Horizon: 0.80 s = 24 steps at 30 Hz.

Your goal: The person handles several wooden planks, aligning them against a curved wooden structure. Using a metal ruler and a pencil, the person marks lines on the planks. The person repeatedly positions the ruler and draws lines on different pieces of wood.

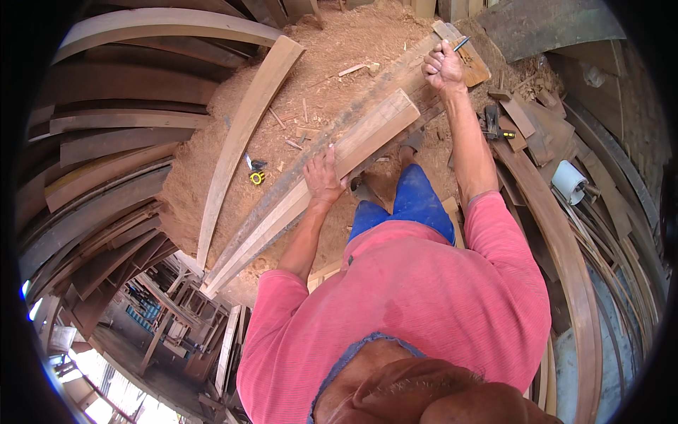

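Note:
A long squared wooden beam (378,131) lies diagonally on a rough wooden plank (339,120) across the middle. My left hand (323,174) is clasped over the beam's middle stretch, fingers toward its far side and thumb on the near side. Farther off at the right, my right hand (443,67) is raised in a closed grip beyond the beam's far end. From that fist sticks out a slim dark pen-like tool (461,44); most of it is hidden by the fingers. Under it lies a yellowish wood block (477,71) on the plank's end.
Sawdust and wood chips cover the ground. A curved board (244,134) stretches left of the beam, with a yellow tape measure (257,177) between them. Stacked curved planks (127,138) crowd the left. On the right are a black-and-yellow tool (498,127), a white container (568,182) and a long curved timber (558,240).

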Motion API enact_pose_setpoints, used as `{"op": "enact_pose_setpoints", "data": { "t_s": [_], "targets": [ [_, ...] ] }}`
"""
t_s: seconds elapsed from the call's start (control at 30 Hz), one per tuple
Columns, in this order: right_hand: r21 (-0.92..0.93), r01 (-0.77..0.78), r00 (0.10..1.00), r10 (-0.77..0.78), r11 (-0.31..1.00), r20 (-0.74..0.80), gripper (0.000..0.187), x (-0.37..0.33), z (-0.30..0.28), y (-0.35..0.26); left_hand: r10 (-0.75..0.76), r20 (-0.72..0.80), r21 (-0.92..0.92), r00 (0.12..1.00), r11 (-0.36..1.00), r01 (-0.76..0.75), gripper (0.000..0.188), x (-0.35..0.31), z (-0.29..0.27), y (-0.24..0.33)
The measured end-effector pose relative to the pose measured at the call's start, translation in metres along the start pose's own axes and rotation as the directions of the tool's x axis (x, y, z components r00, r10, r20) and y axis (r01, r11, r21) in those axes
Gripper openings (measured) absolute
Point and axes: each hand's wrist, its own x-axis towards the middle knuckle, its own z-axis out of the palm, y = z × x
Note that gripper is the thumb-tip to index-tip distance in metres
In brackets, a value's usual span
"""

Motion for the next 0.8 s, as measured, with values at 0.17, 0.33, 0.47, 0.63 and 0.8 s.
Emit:
{"op": "enact_pose_setpoints", "data": {
  "t_s": [0.17,0.33,0.47,0.63,0.8],
  "targets": [
    [-0.024,-0.095,0.983,0.090,0.995,-0.162,0.038,-0.019,0.009,0.050,0.002,-0.004,-0.006,1.000,1.000,-0.002,0.121,0.001,0.000,0.000],
    [-0.003,-0.014,0.996,0.014,1.000,-0.089,0.037,-0.021,0.002,0.035,-0.006,0.002,-0.027,1.000,1.000,0.006,0.122,0.001,-0.001,0.001],
    [0.013,-0.023,0.998,0.023,1.000,-0.052,0.033,-0.026,-0.002,0.013,-0.036,0.025,-0.053,0.999,0.998,0.037,0.122,0.000,-0.001,-0.001],
    [-0.822,0.102,0.964,-0.259,0.560,-0.057,0.035,-0.059,-0.007,0.028,-0.057,0.060,-0.099,0.997,0.993,0.062,0.120,0.001,-0.002,-0.004],
    [-0.937,-0.122,0.925,-0.305,0.327,-0.227,0.069,-0.129,-0.023,0.047,-0.068,0.159,-0.118,0.985,0.989,0.087,0.119,0.006,-0.015,-0.006]
  ]
}}
